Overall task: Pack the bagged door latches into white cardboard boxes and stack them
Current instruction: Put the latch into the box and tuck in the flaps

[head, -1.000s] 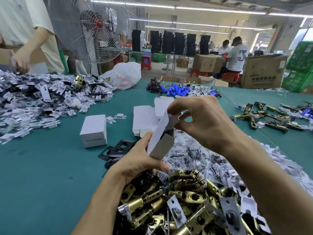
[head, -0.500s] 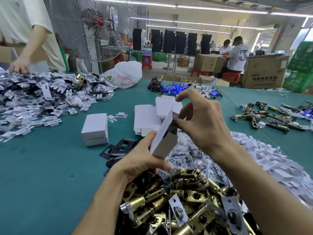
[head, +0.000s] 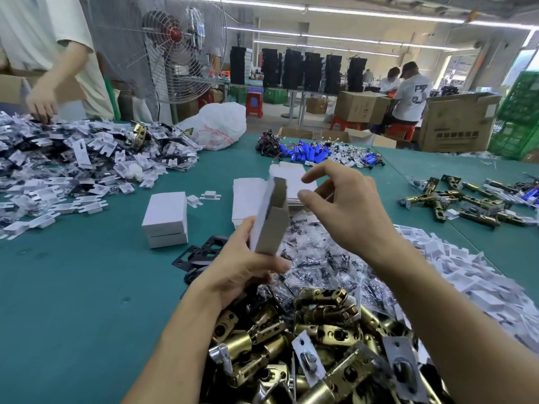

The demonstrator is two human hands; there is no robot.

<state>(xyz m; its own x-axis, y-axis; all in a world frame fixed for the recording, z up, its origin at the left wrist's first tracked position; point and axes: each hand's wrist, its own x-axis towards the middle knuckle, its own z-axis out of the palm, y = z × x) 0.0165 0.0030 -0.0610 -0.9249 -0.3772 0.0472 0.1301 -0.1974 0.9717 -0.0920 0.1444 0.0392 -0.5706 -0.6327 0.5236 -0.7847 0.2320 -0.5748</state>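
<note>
My left hand (head: 237, 269) grips a white cardboard box (head: 271, 217) by its lower end and holds it upright above the table, its open side facing right. Just right of the box top hovers my right hand (head: 347, 205), fingers loosely curled and apart from the box, holding nothing. Below both hands lies a heap of brass door latches (head: 315, 339) in clear bags. Two closed white boxes (head: 166, 218) stand stacked on the green table (head: 73, 301) to the left. Flat box blanks (head: 248, 193) lie behind the held box.
Black strike plates (head: 201, 255) lie left of my wrist. White inserts and small bagged parts pile up at the left (head: 73, 164) and right (head: 455, 266). Loose latches (head: 455, 199) and blue parts (head: 309, 154) sit farther back. Another person's hand (head: 42, 104) reaches into the far-left pile.
My right hand has let go of the box's top flap and drawn back to the right. The left hand has raised the box slightly.
</note>
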